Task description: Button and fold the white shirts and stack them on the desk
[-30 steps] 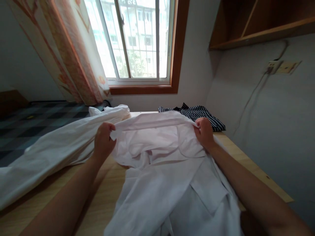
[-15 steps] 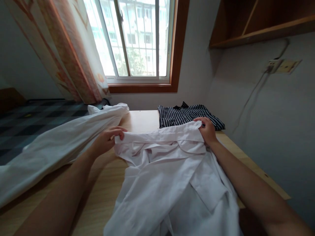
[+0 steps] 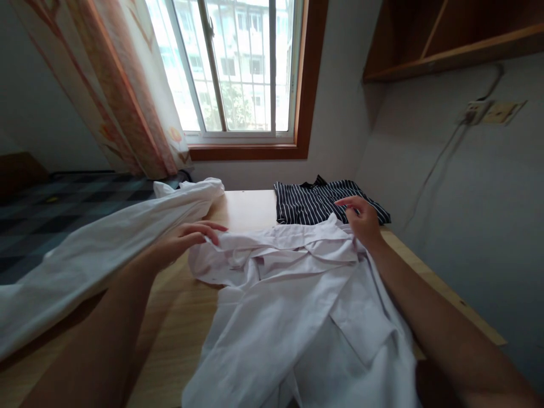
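Note:
A white shirt (image 3: 272,317) lies rumpled on the wooden table in front of me, its collar (image 3: 272,235) at the far end. My left hand (image 3: 187,238) rests at the collar's left end, fingers stretched out and touching the cloth; its thumb is hidden. Just above the collar's right end is my right hand (image 3: 361,218), with index finger and thumb apart and nothing between them. Behind that hand lies a folded black garment with white stripes (image 3: 301,201).
Another white cloth (image 3: 106,241) stretches along the left side of the wooden table (image 3: 170,323), beside a dark checked bed surface (image 3: 25,232). A window (image 3: 238,73) with a patterned curtain (image 3: 123,96) is ahead. Shelves (image 3: 450,62) and a wall socket (image 3: 476,110) with a cord are at right.
My right hand has let go of the collar's right corner, which has dropped a little. The fingers of my left hand have straightened from their pinch on the left corner.

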Motion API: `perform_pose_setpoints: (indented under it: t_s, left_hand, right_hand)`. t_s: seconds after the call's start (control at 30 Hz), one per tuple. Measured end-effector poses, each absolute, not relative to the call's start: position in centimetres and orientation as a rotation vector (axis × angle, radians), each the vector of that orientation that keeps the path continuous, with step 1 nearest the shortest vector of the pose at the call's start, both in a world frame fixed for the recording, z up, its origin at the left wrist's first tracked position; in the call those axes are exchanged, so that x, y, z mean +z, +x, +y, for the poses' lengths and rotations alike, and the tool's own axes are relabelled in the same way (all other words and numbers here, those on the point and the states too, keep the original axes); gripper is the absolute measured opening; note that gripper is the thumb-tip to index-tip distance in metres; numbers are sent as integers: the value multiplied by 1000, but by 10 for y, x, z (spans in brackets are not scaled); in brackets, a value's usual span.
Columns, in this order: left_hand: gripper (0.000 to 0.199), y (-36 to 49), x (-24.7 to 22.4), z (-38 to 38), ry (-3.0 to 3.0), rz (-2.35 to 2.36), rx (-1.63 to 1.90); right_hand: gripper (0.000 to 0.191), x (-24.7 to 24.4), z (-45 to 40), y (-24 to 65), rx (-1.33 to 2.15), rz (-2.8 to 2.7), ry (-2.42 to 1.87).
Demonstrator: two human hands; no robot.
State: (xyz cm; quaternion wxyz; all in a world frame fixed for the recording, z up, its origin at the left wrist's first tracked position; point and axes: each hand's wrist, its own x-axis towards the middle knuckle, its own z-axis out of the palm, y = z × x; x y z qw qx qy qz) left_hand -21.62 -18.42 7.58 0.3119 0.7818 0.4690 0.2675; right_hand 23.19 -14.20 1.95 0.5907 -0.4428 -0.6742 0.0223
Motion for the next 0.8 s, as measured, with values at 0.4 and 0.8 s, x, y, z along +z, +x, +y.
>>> perform_pose_setpoints:
  t_s: [0.4, 0.8]
  left_hand:
    - [47, -179, 54, -186, 2523, 1666, 750]
    - [41, -156, 21, -182, 2321, 1743, 795]
  right_hand:
    - [26, -15, -144, 205, 24, -2414, -1272]
    - [19, -19, -142, 202, -45, -2470, -1289]
